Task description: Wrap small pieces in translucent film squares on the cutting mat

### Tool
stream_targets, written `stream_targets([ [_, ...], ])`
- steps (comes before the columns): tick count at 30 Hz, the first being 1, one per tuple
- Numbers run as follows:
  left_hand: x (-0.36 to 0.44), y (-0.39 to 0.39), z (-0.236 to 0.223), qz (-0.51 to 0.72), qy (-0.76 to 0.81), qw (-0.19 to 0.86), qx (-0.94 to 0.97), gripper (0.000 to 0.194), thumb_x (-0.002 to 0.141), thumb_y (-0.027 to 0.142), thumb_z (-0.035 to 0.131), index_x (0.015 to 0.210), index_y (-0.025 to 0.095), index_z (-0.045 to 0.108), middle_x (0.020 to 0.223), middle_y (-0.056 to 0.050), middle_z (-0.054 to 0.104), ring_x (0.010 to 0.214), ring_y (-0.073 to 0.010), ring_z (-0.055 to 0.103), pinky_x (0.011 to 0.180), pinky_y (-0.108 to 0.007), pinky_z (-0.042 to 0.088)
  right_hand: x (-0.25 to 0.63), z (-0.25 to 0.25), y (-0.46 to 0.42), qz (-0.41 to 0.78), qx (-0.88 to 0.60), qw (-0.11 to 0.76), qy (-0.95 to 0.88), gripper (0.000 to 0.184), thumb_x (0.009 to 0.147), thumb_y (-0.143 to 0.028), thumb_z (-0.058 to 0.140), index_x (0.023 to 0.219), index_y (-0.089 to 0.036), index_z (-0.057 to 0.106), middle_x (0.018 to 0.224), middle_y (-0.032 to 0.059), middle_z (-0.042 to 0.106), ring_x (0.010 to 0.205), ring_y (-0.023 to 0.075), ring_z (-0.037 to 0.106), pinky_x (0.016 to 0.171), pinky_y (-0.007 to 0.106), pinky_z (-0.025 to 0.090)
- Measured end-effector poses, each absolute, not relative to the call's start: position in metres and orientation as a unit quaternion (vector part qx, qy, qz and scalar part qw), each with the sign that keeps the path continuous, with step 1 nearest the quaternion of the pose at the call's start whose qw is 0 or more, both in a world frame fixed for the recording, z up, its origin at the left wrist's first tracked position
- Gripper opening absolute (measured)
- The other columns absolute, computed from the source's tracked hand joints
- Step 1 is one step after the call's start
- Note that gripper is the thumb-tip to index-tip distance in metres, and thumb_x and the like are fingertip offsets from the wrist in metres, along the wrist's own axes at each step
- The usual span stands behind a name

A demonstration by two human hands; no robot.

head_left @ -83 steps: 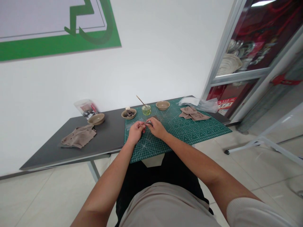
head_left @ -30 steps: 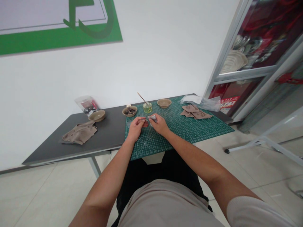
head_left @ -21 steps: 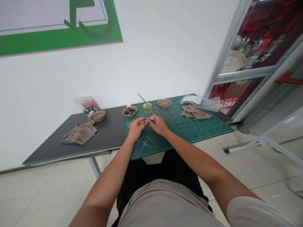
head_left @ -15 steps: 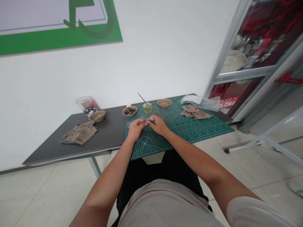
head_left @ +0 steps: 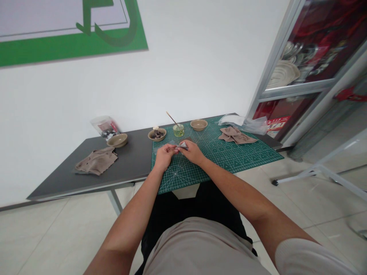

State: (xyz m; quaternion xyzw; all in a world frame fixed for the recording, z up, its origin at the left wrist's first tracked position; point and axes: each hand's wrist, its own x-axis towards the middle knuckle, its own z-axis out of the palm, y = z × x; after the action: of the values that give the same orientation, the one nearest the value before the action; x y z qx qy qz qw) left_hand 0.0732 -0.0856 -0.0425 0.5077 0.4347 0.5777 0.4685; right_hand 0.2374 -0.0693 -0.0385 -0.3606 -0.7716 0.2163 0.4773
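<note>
Over the green cutting mat (head_left: 226,156), my left hand (head_left: 165,154) and my right hand (head_left: 192,152) meet fingertip to fingertip. Both are closed on a small grey piece (head_left: 182,145), which looks like folded cloth or paper; its kind is too small to make out. Its pale tip shows above my right thumb. Just beyond my hands stands a small glass jar (head_left: 178,131) of yellow-green liquid with a thin wooden stick (head_left: 172,118) leaning in it. A brown bowl (head_left: 157,139) of dark pieces sits to its left.
An empty-looking brown bowl (head_left: 198,124), a brown cloth (head_left: 235,136) and a clear plastic bag (head_left: 252,125) lie on the right. On the left are another cloth (head_left: 96,161), another bowl (head_left: 117,140) and a clear tub (head_left: 104,127). The dark table (head_left: 132,164) meets the wall.
My fingers have shifted very slightly around the grey piece. Everything else stays where it was.
</note>
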Motion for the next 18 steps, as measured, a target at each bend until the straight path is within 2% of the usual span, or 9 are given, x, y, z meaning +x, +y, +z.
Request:
stream_targets([
  [8,0.0746,-0.0874,-0.0396,0.584,0.435,0.46,0.508,0.028,0.058,0.025,0.081,0.08,0.016,0.068,0.076,-0.002,0.072,0.07,-0.0162,0.067,0.081,-0.037,0.054,0.235,-0.0411,-0.0667,0.211,-0.352,0.479,-0.776,0.011,0.087,-0.03,0.057,0.089,-0.02,0.056,0.088,0.0034,0.061,0.083,0.0179,0.056,0.079,0.03,0.043],
  [18,0.0732,-0.0858,-0.0416,0.581,0.44,0.459,0.508,0.03,0.057,0.026,0.082,0.081,0.016,0.068,0.075,-0.002,0.073,0.07,-0.0164,0.067,0.08,-0.036,0.053,0.2378,-0.0402,-0.068,0.228,-0.367,0.47,-0.769,0.014,0.085,-0.034,0.06,0.084,-0.021,0.055,0.077,-0.0005,0.06,0.074,0.0164,0.055,0.071,0.028,0.04],
])
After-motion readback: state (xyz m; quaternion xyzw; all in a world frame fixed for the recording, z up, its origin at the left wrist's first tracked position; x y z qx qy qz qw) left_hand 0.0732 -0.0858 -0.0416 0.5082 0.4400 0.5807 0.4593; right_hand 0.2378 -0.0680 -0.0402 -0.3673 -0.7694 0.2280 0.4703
